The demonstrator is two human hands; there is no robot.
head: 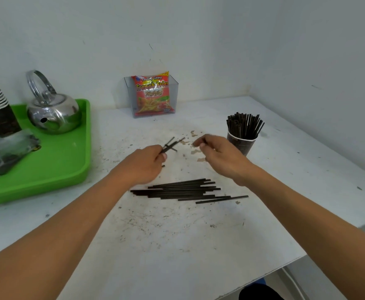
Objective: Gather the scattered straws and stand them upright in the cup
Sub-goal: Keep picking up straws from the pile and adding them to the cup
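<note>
left hand (142,164): pinches a few straws (169,145) by their near ends, thumb against fingers. the far ends splay and cross toward 1 o'clock, lifted off the table (177,245). judged: a loose pickup, not yet squared up.

right hand (219,153): at 3 o'clock of the left and apart from it. fingers curled, tips blurred; cannot tell whether it holds a straw or nothing. it sits between the held straws and the cup, likely placed to take them or even their ends.

cup (242,145): at 2 o'clock on the table, just behind the right hand. it is packed with upright straws fanning at the rim.

pile (183,189): at 6 o'clock of the hands, flat, running 9-to-3 and roughly parallel, so they should lift together. judged: well past halfway.

tray (69,161) with kettle (53,113) at 9–10 o'clock; packet (153,94) at 12.
</note>
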